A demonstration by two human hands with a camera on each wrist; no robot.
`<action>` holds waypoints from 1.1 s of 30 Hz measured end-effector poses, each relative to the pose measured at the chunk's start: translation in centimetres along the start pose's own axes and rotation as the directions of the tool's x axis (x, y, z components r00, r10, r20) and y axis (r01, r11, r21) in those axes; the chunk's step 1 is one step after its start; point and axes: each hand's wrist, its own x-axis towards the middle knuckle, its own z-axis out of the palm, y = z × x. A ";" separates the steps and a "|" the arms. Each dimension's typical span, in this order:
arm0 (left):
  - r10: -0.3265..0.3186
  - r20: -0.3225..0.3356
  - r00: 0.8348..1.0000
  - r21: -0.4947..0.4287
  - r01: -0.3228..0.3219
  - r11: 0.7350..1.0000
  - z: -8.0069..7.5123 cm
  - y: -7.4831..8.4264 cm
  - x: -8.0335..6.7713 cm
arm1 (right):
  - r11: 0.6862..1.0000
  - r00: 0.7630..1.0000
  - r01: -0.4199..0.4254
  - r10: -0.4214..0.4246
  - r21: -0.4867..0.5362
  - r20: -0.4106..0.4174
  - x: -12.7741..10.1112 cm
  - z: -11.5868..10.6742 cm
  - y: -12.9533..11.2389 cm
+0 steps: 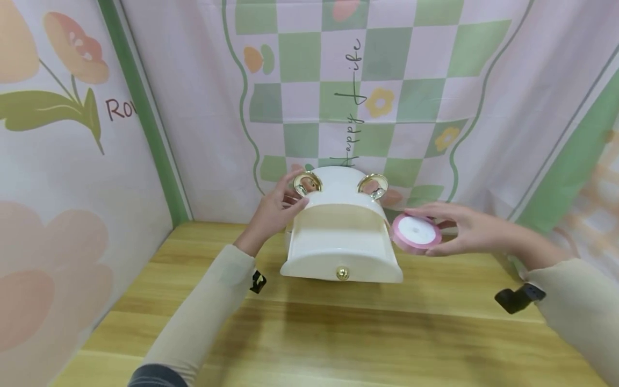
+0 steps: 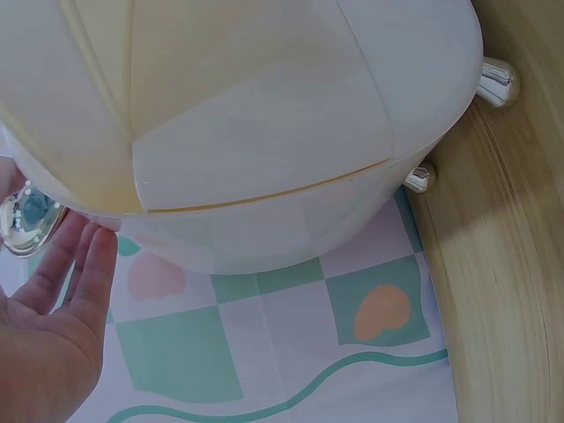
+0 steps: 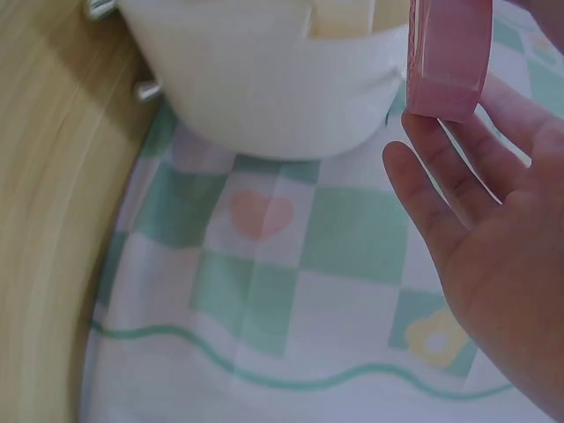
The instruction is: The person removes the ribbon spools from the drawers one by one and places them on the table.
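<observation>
Pink ribbon on its spool [image 1: 416, 233] sits pinched edge-on in your right hand [image 1: 471, 230], thumb and fingers curled round the rim, held in the air just right of the white box [image 1: 340, 236] and close to its side wall. Your left hand [image 1: 273, 211] lies with fingers nearly straight against the far left of the box, fingertips by the left gold ring [image 1: 307, 183]; it steadies rather than grips. The box stands in the middle of the wooden table [image 1: 338, 333], its front with the small gold knob [image 1: 342, 273] on the near side and its far end up against the checked cloth [image 1: 367, 107]. From here the likeliest slip is the spool: you hold it only by its rim, so a loosened pinch could let it drop and roll off to the right. A bump of the spool against the box wall could also shove the box, since your flat left hand would barely stop it sliding on its little metal feet [image 2: 419, 178]. Loose ribbon could unwind as well; I cannot tell whether its end is secured.
</observation>
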 end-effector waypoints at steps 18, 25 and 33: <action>-0.021 0.001 1.000 -0.010 0.021 1.000 0.1 0.2 0.0 | 0.980 0.976 -0.199 0.200 0.022 -0.090 -3.0 3.9 5.9; -0.008 0.004 1.000 0.000 0.008 1.000 0.1 -0.1 -0.1 | 0.964 0.957 -0.264 0.261 -0.006 -0.123 -3.9 7.1 9.5; -0.008 0.000 1.000 0.004 0.008 1.000 0.1 0.1 0.0 | 0.960 0.958 -0.258 0.270 0.112 -0.102 -3.7 9.7 11.8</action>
